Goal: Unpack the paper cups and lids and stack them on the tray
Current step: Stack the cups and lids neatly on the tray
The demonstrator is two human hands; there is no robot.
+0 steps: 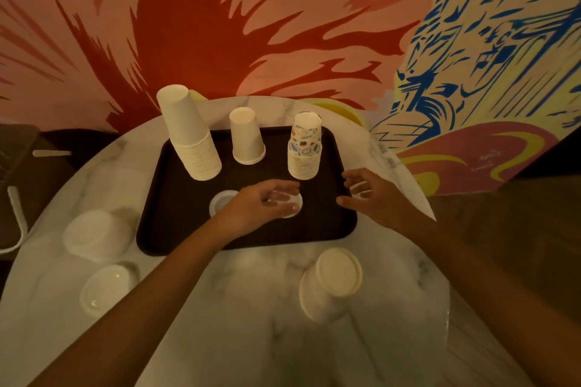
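Two hands over the tray [176, 223]: left hand [264, 203] grips a lid [294, 211], right hand [371, 198] just beside, hold unclear.

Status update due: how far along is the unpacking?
Done: three upside-down paper cup stacks stand on the dark brown tray. In hand: left hand and right hand each grip small clear lids over it. Remaining: cream round stack and white tubs on the marble table.
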